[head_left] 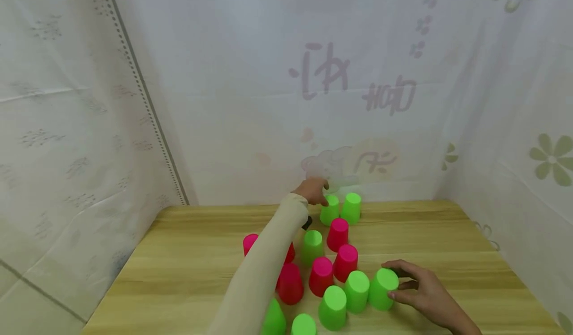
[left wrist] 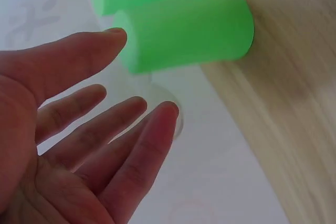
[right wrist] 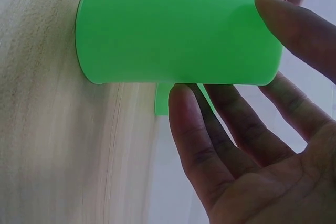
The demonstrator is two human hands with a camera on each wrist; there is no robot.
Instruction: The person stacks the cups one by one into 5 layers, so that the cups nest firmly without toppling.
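My left hand (head_left: 312, 191) reaches to the back of the table, beside an upside-down green cup (head_left: 329, 211). Its fingers are spread and hold nothing; in the left wrist view the thumb (left wrist: 100, 43) overlaps that cup's narrow end. Another green cup (head_left: 351, 209) stands to its right. At the front right, my right hand (head_left: 425, 290) holds an upside-down green cup (right wrist: 173, 30) between thumb and fingers. The cup stands on the table, and part of the fingers is hidden behind it. Two more green cups (head_left: 356, 291) (head_left: 333, 309) stand to its left.
Several upside-down red cups (head_left: 321, 277) and a green cup (head_left: 312, 248) fill the middle of the wooden table (head_left: 416, 235). My left sleeve (head_left: 264, 265) covers some cups. More green cups (head_left: 304, 325) stand at the near edge. A patterned curtain (head_left: 250, 101) surrounds the table.
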